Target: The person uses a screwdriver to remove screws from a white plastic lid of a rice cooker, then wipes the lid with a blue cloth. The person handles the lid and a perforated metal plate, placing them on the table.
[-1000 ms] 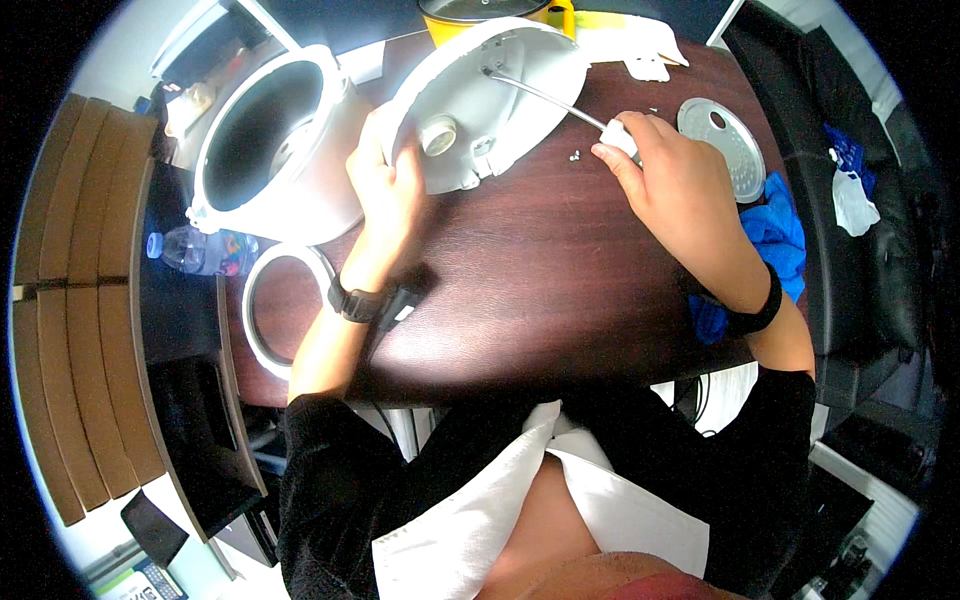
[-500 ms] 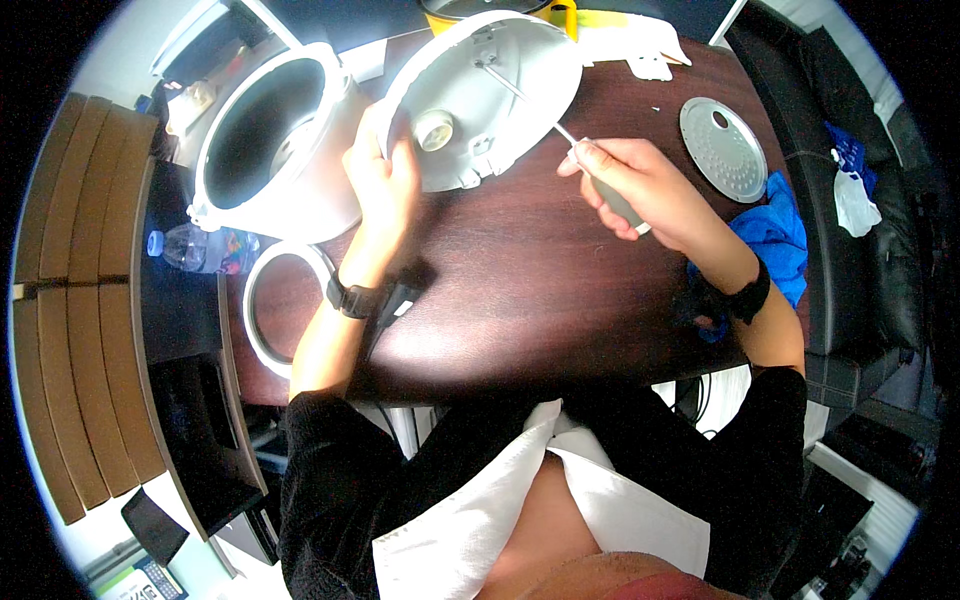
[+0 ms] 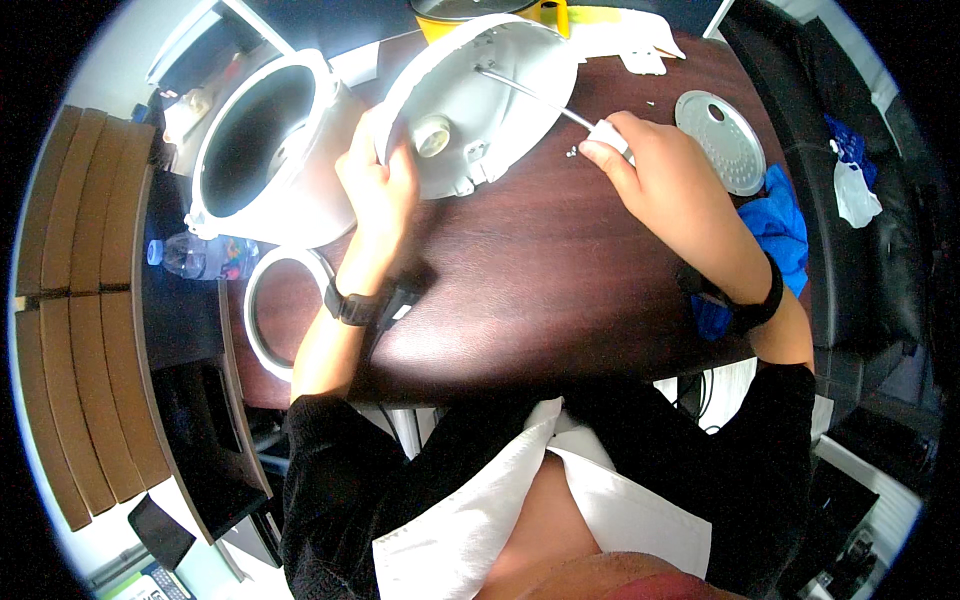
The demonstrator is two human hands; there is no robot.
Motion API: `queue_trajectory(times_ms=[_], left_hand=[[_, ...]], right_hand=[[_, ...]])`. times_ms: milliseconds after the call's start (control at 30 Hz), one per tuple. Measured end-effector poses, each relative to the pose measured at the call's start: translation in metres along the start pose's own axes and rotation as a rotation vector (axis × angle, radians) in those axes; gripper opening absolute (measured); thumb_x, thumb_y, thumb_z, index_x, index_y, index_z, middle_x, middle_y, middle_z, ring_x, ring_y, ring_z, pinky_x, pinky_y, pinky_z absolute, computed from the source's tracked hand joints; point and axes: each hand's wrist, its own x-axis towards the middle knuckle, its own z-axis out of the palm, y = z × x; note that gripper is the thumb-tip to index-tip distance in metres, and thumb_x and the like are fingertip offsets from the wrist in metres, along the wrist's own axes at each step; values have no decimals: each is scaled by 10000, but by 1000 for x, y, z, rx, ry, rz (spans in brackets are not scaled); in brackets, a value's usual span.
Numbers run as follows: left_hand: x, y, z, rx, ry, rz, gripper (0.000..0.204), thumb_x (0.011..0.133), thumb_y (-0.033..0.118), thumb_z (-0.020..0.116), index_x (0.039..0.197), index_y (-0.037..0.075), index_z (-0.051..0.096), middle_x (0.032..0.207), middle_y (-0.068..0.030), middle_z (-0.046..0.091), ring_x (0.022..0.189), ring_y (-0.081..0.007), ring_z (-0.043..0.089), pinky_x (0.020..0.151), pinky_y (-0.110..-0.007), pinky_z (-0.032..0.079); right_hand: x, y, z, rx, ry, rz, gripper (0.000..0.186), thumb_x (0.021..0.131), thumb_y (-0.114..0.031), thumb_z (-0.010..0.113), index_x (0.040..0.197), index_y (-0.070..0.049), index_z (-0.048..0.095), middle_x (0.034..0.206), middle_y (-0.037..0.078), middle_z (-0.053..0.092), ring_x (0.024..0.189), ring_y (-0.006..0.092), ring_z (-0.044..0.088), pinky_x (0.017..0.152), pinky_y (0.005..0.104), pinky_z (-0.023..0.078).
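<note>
My left hand (image 3: 378,195) grips the near-left rim of a domed white lid (image 3: 450,100), thumb on the inner side. The lid is tilted so its hollow inside faces me, with a round cream-coloured fitting (image 3: 432,136) and small clips along the edge. My right hand (image 3: 665,170) is closed on the light handle of a screwdriver (image 3: 545,98). Its long shaft reaches into the lid, the tip at a small spot near the upper inner wall; whether a screw sits there is too small to tell. Left of the lid, a white rice cooker body (image 3: 325,195) stands with its top uncovered.
A perforated metal disc (image 3: 728,155) lies at right beside a blue cloth (image 3: 775,230). A white ring (image 3: 254,315) rests at left, near a plastic bottle (image 3: 195,256). Behind the lid are a yellow pot (image 3: 436,27) and white paper (image 3: 640,38). Tiny white bits (image 3: 573,152) lie near my right hand.
My right hand has moved up and right and turned over the screwdriver handle, back of the hand upward. The shaft slants less steeply, its tip near the same spot. The lid has barely moved.
</note>
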Motion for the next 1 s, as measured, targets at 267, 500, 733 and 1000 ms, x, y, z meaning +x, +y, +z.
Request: queue_trajectory(times_ms=[267,500,733,1000], left_hand=[[0,-2,-3,29,-34,-25,195,839,11,521,1013,4,608,733,-95,632,694,-105,591,645,-253,464],[4,9,2,8,5,-19,154,920,122,530,977,0,603,701,-82,611,651,-103,543,613,-272,450],[4,4,-6,75,-67,-14,289,770,-46,525,1045,10,594,791,-152,652,735,-205,669,686,-290,496],[4,2,-5,118,24,131,147,901,93,548,1006,21,621,661,-99,614,615,-88,560,567,-263,454]], right_hand=[[5,5,5,1100,-457,455,391,983,-377,419,953,-19,575,592,-27,443,405,22,393,315,174,279],[9,27,19,-169,258,-165,352,887,-368,567,925,-19,581,695,106,584,559,274,607,495,373,487],[8,4,-3,-377,250,-146,317,862,-356,588,827,-41,567,681,124,593,612,306,624,538,399,501],[17,15,10,810,-389,365,433,886,-401,559,928,27,605,681,158,602,515,316,571,505,364,472]])
